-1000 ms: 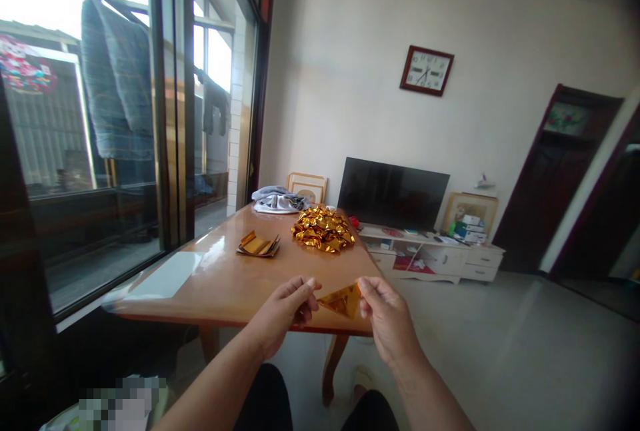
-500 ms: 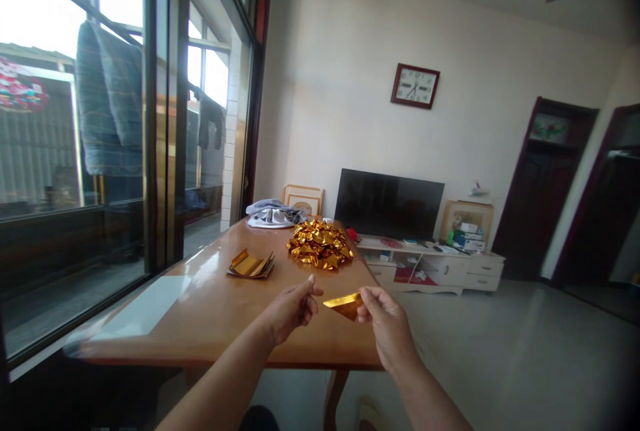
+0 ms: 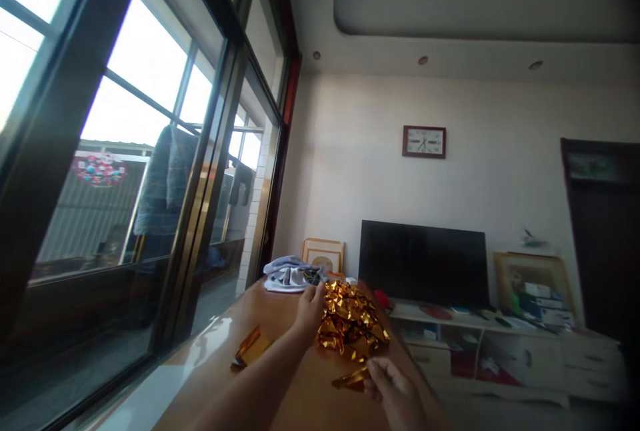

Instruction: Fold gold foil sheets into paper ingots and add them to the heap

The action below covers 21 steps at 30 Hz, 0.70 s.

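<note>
Left hand (image 3: 310, 308) has gone forward, from beside the foil piece (image 3: 353, 379) to the left side of the pile (image 3: 353, 318); view tipped upward too. Right hand (image 3: 393, 388) stays back with the piece, thumb and fingers pinched together on its right end. Piece juts left from the fingertips, its far end free, near side of the pile just beyond. Left fingers partly hidden, loosely curled; cannot tell whether they touch the pile or have hold of anything. Left forearm slants over the table (image 3: 307, 394), stack (image 3: 253, 349) to its left. Bare wood between forearm and piece, more left of the stack. Table's right edge runs close by pile and right hand. Far end: cloth (image 3: 287, 274), just behind the pile.
</note>
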Tool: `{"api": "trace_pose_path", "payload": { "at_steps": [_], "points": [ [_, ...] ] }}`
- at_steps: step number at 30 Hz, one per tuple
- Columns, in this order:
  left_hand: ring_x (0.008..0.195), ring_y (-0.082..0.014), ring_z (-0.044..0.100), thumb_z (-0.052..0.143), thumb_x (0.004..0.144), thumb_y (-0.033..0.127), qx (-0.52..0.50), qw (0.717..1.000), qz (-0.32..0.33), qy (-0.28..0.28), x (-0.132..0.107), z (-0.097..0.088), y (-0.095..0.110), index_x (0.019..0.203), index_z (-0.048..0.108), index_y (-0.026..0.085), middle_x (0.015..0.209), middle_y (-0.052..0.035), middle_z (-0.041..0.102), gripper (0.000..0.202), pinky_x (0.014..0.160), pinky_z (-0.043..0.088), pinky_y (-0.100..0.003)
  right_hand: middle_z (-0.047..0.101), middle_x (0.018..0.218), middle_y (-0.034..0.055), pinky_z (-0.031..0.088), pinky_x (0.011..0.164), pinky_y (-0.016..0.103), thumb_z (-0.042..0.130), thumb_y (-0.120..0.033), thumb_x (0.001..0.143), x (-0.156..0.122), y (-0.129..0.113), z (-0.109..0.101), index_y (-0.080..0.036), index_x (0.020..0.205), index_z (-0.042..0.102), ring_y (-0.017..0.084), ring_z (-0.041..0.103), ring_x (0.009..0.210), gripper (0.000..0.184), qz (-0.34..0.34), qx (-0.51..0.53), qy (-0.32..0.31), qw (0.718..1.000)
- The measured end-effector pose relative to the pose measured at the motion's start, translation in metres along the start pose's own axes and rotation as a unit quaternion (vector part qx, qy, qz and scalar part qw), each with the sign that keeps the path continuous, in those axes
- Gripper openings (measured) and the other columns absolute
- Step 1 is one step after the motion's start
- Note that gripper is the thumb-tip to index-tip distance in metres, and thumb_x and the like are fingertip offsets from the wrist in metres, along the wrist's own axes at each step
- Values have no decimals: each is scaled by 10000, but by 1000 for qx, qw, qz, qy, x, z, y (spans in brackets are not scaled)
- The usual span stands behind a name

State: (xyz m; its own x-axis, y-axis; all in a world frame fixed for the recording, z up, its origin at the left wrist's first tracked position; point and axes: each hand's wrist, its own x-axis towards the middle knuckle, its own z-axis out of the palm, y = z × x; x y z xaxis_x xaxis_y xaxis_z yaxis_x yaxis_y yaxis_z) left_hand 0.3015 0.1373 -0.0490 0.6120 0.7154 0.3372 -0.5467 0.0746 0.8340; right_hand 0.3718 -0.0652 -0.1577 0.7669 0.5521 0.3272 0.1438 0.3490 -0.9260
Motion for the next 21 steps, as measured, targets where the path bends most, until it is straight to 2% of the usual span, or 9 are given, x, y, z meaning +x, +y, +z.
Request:
{"api": "trace_pose_path", "payload": {
  "at_steps": [3, 4, 5, 6, 7, 9, 13, 18, 21],
  "points": [
    [573, -113, 432, 789, 686, 469, 84, 995, 39, -38, -1, -14, 7, 658, 557, 187, 605, 34, 522, 366, 554, 313, -229, 620, 686, 34, 477, 656, 297, 719, -681, 713, 13, 2, 12, -178, 785, 698, 199, 586, 697, 509, -14, -7, -38, 999],
    [591, -115, 432, 774, 706, 475, 191, 974, 87, -87, -2, -23, 8, 655, 565, 189, 619, 29, 532, 358, 571, 312, -232, 617, 693, 32, 475, 656, 295, 714, -675, 724, 17, 4, 16, -178, 789, 698, 195, 581, 699, 502, -17, -2, -41, 999],
    [605, -122, 439, 758, 721, 498, 277, 946, 130, -109, -4, -34, 8, 645, 566, 189, 625, 21, 540, 371, 582, 309, -239, 617, 703, 32, 474, 658, 295, 716, -667, 729, 21, 7, 20, -178, 796, 699, 193, 577, 703, 494, -18, 7, -43, 999],
    [622, -131, 459, 718, 756, 527, 325, 927, 151, -112, -6, -44, 6, 654, 568, 188, 641, 11, 555, 384, 592, 314, -245, 622, 725, 34, 476, 666, 296, 720, -654, 736, 25, 9, 23, -179, 817, 702, 193, 578, 718, 482, -17, 19, -44, 999],
    [614, -136, 467, 669, 787, 564, 341, 924, 147, -92, -9, -55, 1, 658, 559, 186, 636, 6, 552, 415, 588, 318, -249, 628, 748, 36, 480, 679, 300, 723, -638, 745, 29, 12, 26, -181, 837, 705, 196, 582, 737, 467, -14, 29, -46, 998],
    [577, -139, 478, 609, 798, 635, 318, 943, 95, -34, -16, -72, -14, 697, 569, 179, 612, 4, 548, 469, 566, 328, -251, 640, 808, 43, 490, 708, 309, 732, -600, 762, 34, 17, 30, -185, 873, 710, 200, 589, 778, 431, -5, 53, -47, 997],
    [508, -121, 455, 523, 806, 714, 297, 955, 24, 3, -34, -88, -50, 788, 604, 157, 593, 9, 540, 564, 527, 335, -245, 622, 832, 32, 500, 751, 321, 751, -549, 774, 42, 19, 31, -189, 879, 706, 194, 595, 809, 378, 11, 80, -63, 995],
    [521, -122, 498, 550, 781, 742, 201, 978, -56, 5, -44, -76, -79, 910, 643, 139, 616, 6, 562, 623, 521, 359, -240, 622, 862, 28, 506, 769, 327, 780, -516, 758, 53, 25, 28, -197, 886, 709, 184, 592, 822, 351, 30, 108, -56, 992],
    [513, -130, 519, 503, 820, 744, 177, 979, -95, -25, -47, -67, -90, 968, 661, 126, 615, -9, 581, 655, 503, 357, -241, 631, 862, 30, 506, 778, 335, 770, -514, 772, 55, 35, 24, -200, 887, 712, 183, 591, 820, 340, 39, 107, -50, 992]
  ]
}}
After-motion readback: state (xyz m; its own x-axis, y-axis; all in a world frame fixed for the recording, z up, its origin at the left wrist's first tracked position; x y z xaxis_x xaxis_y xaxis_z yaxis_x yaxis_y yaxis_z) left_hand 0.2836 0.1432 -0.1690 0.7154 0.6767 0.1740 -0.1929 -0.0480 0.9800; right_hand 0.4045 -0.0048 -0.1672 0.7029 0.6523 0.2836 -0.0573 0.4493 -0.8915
